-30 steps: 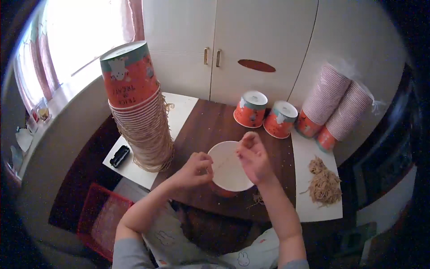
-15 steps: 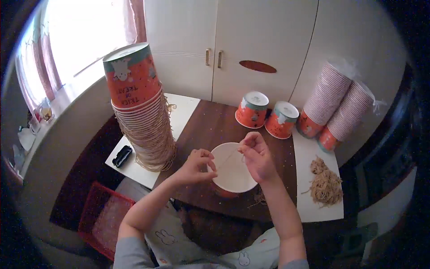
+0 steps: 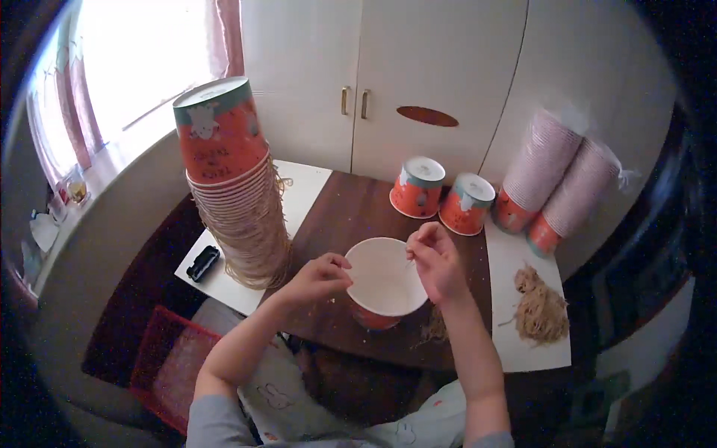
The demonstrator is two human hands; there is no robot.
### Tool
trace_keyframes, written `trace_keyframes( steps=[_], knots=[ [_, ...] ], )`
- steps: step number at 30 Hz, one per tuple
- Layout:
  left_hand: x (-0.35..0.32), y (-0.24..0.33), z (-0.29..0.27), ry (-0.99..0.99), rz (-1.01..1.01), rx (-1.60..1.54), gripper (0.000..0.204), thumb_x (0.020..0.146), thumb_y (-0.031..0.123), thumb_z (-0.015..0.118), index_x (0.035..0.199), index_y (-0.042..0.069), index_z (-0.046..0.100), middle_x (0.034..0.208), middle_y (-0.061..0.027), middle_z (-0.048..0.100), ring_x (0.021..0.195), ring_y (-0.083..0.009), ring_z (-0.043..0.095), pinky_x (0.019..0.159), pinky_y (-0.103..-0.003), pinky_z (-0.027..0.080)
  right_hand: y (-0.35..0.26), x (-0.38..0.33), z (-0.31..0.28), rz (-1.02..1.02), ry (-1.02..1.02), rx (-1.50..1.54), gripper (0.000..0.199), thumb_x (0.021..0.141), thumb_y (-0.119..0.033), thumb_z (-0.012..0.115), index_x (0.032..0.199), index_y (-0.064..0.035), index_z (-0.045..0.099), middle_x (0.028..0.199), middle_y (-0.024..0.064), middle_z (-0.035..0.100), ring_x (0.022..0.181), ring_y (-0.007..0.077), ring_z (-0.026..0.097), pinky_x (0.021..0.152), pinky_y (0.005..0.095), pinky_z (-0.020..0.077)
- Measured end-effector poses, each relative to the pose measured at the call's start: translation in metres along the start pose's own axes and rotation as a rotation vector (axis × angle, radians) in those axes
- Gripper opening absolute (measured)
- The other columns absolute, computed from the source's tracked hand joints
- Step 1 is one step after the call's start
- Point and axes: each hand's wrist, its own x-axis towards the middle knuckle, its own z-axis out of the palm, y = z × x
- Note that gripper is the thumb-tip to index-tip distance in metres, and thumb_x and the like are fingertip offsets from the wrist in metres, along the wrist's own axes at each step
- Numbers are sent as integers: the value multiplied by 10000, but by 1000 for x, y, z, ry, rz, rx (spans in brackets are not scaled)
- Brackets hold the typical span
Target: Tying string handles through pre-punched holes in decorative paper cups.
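An orange paper bucket [image 3: 373,316] stands upright on the brown table, its white mouth facing up between my hands. My left hand [image 3: 323,278] is by its left rim, fingers pinched together; whatever is in that pinch is too fine to make out. Over the right side of the rim, my right hand [image 3: 435,263] is closed in a pinch, and a bit of thin, pale string [image 3: 408,263] shows at its fingertips. A small tangle of tan strands [image 3: 433,328] lies on the table beside the bucket, partly behind my right wrist.
To the left rises a tall stack of upended buckets [image 3: 224,142], with string loops around its rims. A black object [image 3: 203,263] lies beside it. Two upended buckets [image 3: 467,205] stand behind. At right are bagged bucket stacks [image 3: 539,160] and a tan strand pile [image 3: 541,313].
My left hand has drawn slightly left and my right slightly right, so they are farther apart. The fine string that ran between them no longer shows across the gap.
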Motion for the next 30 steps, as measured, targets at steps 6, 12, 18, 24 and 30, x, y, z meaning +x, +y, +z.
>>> trace_keyframes(
  steps=[6, 12, 18, 24, 30],
  knots=[
    [-1, 1, 1, 13, 47, -78, 104, 756, 130, 595, 758, 29, 615, 1003, -75, 506, 925, -144, 493, 818, -262, 385, -9, -6, 6, 44, -4, -101, 103, 787, -28, 518, 859, -65, 455, 774, 31, 504, 709, 128, 492, 669, 248, 399],
    [0, -9, 12, 204, -261, -247, 253, 783, 260, 560, 775, 7, 576, 796, -75, 555, 682, -131, 536, 586, -267, 452, -17, -15, 10, 85, -20, -101, 94, 796, -29, 510, 865, -60, 453, 744, 40, 507, 682, 126, 501, 623, 232, 408],
    [20, -8, 10, -80, -357, 77, 274, 774, 252, 510, 798, -18, 555, 639, -48, 546, 508, -126, 509, 437, -252, 413, -21, -16, 32, 91, -95, -376, 120, 775, 28, 498, 840, -55, 443, 741, 48, 501, 648, 116, 485, 597, 226, 402],
    [21, 46, -13, 265, 1, 375, 230, 760, 252, 563, 780, 24, 534, 662, -99, 573, 598, -144, 529, 544, -313, 441, -60, -30, 85, -13, -217, -828, 110, 748, 16, 540, 815, -45, 476, 753, 24, 519, 667, 86, 489, 609, 212, 404],
    [2, 166, -116, 1048, 616, 935, 109, 631, 1, 568, 670, 42, 475, 601, -111, 475, 536, -264, 510, 461, -361, 407, -59, -3, 150, -695, -657, -1301, 241, 620, 12, 561, 841, -80, 531, 811, 79, 546, 775, 266, 523, 744, 353, 404]
  ],
)
